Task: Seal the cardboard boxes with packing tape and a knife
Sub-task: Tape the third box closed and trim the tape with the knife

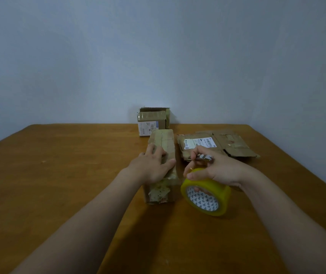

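A long narrow cardboard box (163, 190), covered in old tape, lies lengthwise on the wooden table (59, 175). My left hand (154, 165) rests flat on its top with the fingers spread. Just right of the box, my right hand (213, 169) grips a yellow roll of packing tape (205, 196) from above, thumb on its rim. The same hand's fingers also pinch a small metal knife (204, 157) that points left. Part of the roll's far side is hidden by the hand.
A flat, torn cardboard box with a shipping label (215, 145) lies behind my right hand. A small box with open flaps (153, 121) stands at the table's far edge against the blue-grey wall.
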